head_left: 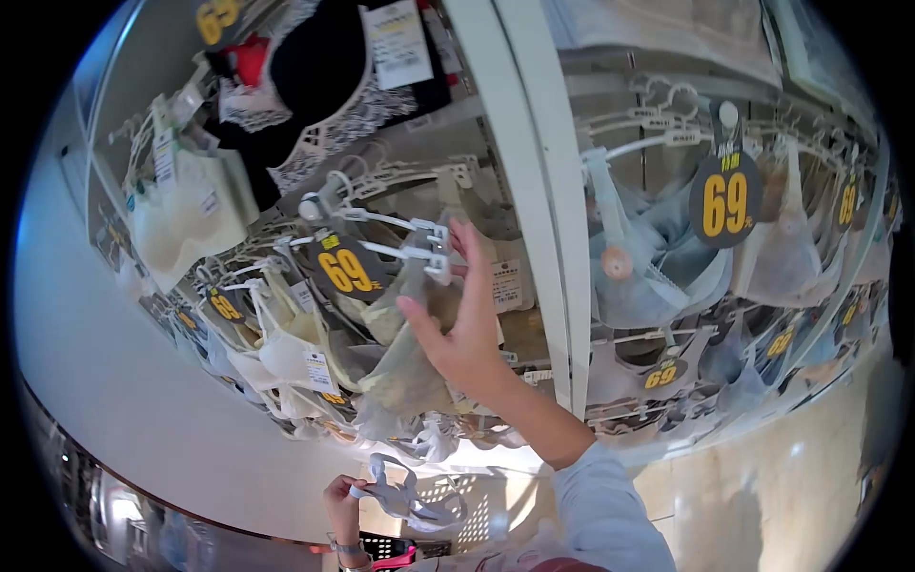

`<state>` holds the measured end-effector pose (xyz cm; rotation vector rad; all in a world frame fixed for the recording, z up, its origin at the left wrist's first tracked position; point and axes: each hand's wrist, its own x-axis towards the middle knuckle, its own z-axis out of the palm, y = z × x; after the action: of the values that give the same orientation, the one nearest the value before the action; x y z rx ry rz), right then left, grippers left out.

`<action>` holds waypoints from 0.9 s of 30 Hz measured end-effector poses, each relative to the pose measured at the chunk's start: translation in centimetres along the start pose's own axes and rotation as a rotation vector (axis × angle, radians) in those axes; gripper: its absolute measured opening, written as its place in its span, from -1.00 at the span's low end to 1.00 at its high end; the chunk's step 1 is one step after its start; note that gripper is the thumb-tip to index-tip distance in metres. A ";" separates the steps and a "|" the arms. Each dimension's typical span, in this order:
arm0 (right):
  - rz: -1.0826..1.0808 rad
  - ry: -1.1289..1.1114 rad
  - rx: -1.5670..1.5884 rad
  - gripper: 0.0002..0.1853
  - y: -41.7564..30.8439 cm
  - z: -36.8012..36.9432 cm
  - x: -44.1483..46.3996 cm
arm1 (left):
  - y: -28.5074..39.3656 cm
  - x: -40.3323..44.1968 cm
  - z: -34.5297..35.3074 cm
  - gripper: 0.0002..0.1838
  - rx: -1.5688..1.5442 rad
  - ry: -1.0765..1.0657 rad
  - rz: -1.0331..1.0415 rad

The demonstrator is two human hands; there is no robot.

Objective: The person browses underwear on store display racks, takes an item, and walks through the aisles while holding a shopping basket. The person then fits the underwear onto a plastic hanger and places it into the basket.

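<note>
Reaching up with the right hand (pixel 467 319), thumb and fingers spread wide around the clip end of a white hanger (pixel 396 250) with a beige bra (pixel 405 367), can't tell if it's gripping; left hand (pixel 341 498) down low's pinching a pale bra (pixel 412 498).

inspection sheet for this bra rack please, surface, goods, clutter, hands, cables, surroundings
surface: no tabletop; goods hang on racks either side of a white upright post
job's things: pale blue-grey bra, off the rack; white hanger clip beside pale greenish bra
clutter: pinkish-red strap near the left wrist; what it belongs to is unclear
hands: right hand raised, fingers at the hanger clip, grip unclear; left hand pinches the blue-grey bra
cables: nothing seen
surroundings: dark round "69" price tag and others like it; shiny pale floor
</note>
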<state>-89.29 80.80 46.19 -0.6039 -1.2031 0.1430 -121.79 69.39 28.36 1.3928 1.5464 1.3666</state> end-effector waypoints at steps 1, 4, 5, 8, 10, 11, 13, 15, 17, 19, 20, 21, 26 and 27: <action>-0.030 0.022 -0.100 -0.15 0.8 0.1 0.1 | 0.6 0.1 0.2 -0.86 -0.001 0.014 -0.015; 0.044 0.021 -0.318 -0.09 2.6 -0.2 1.0 | 0.0 0.7 0.3 -0.85 0.094 0.024 -0.003; 0.100 -0.007 -0.320 -0.08 3.3 -0.6 1.5 | -0.9 0.9 0.1 -0.85 0.063 0.021 -0.014; 0.207 -0.113 -0.325 -0.04 4.9 -1.1 2.1 | -0.5 0.8 0.7 -0.86 0.056 0.057 -0.061; 0.194 -0.202 -0.325 -0.03 5.5 -0.9 2.1 | -0.8 1.0 0.9 -0.87 0.052 0.055 -0.058; 0.193 -0.198 -0.374 -0.03 5.2 -0.7 1.8 | -0.9 1.1 1.1 -0.86 0.034 0.050 -0.056; 0.193 -0.188 -0.475 -0.04 3.7 -0.5 0.7 | -1.4 1.4 1.4 -0.86 0.026 0.046 -0.058; 0.178 -0.207 -0.462 -0.06 2.8 0.1 -0.1 | -1.7 1.6 1.3 -0.84 0.057 0.052 -0.071; 0.129 -0.226 -0.462 -0.12 2.2 0.6 -1.1 | -1.1 1.4 1.5 -0.83 0.081 0.042 -0.070; 0.087 -0.209 -0.443 -0.11 1.3 1.1 -1.5 | -0.6 1.5 2.0 -0.82 0.096 0.048 -0.071; 0.067 -0.203 -0.431 -0.10 0.9 1.2 -1.7 | -0.8 1.6 1.9 -0.82 0.092 0.050 -0.070; 0.059 -0.228 -0.484 -0.08 0.7 1.2 -1.9 | -1.1 1.6 2.0 -0.82 0.088 0.053 -0.071; 0.058 -0.199 -0.371 -0.07 0.7 1.1 -2.2 | -3.1 1.8 1.2 -0.83 0.069 0.061 -0.085; 0.067 -0.201 -0.334 -0.07 0.8 0.8 -2.0 | -3.0 1.7 1.4 -0.84 0.067 0.071 -0.102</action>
<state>-90.60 80.98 44.28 -0.9395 -1.4148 0.0595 -121.74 71.71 25.43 1.2979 1.6996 1.3260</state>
